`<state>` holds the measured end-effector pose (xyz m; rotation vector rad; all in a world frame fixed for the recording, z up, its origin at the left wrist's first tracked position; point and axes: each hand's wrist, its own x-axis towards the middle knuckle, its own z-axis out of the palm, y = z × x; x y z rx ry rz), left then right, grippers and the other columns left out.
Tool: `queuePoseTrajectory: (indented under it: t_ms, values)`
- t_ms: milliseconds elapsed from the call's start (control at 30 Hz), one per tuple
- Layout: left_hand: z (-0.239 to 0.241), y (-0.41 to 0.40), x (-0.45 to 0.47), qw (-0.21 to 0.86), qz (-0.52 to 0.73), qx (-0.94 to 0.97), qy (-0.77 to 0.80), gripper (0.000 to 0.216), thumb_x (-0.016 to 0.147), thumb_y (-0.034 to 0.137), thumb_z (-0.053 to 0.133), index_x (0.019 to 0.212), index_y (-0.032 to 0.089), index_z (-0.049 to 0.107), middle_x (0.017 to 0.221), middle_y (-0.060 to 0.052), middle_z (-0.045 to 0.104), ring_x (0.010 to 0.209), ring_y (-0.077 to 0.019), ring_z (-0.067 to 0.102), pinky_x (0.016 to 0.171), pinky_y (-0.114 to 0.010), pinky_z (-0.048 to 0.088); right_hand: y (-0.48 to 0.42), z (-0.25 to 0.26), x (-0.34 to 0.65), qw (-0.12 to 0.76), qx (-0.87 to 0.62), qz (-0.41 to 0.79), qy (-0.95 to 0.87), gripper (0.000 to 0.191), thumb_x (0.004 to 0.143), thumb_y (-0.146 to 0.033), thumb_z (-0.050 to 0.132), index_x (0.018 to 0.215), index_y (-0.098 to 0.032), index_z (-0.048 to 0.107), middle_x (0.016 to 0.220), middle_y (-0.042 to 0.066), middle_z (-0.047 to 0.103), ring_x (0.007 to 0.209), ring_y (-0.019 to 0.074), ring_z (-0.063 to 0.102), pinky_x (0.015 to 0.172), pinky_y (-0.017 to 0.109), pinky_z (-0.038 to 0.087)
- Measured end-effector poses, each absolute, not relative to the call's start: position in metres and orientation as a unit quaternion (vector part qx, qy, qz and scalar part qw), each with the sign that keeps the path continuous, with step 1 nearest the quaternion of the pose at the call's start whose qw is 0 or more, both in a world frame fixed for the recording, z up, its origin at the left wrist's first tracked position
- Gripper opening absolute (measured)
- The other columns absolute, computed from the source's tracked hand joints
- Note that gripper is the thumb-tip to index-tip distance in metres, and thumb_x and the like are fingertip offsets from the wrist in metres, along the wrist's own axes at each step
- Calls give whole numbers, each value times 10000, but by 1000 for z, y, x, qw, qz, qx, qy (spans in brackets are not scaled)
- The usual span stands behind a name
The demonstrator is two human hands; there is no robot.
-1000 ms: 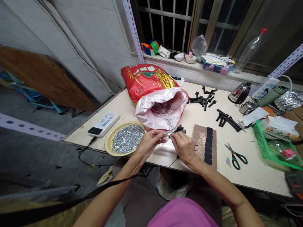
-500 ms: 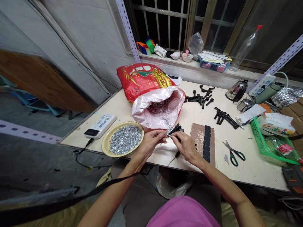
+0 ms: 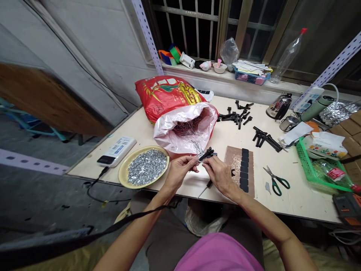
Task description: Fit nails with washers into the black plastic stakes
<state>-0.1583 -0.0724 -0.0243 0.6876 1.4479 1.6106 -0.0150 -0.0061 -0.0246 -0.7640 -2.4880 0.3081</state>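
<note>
- One black plastic part (image 3: 208, 153) sits between our two hands above the near edge of the pale table (image 3: 304, 205), its long axis slanting up to the right, with a few steel pins (image 3: 197, 151) fanning up and left toward the bag.
- Our right hand (image 3: 220, 176) is the nearer to the black plastic part, its thumb and fingers curled closed in a pinch on it.
- Our left hand (image 3: 179, 173) comes in from the other side, its fingers closed around the steel pins; we cannot tell how firmly.
- A thin black-handled screwdriver (image 3: 204, 190) pokes out below our right hand, tip down and left; we cannot tell whether it is held.
- Just ahead, a white plastic liner (image 3: 166, 137) spills from a red sack (image 3: 160, 96), with more pins (image 3: 186, 128) inside.
- To our left, a yellow plate (image 3: 122, 174) carries a heap of steel washers (image 3: 146, 167).
- To our right lies a brown board (image 3: 232, 169) with black pads (image 3: 244, 169), and beyond it green-handled scissors (image 3: 276, 185).
</note>
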Motion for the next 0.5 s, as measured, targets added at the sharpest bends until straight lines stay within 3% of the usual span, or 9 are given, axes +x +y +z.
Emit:
queuePoseTrajectory:
  t_ms: [500]
  values:
    - [-23, -70, -155, 439, 638, 281, 567, 397, 539, 494, 796, 647, 137, 660, 593, 4, 626, 496, -96, 551, 545, -251, 501, -7, -26, -13, 251, -295, 93, -917, 213, 972, -286, 450, 902, -198, 632, 811, 9, 690, 714, 107, 636, 587, 211, 374]
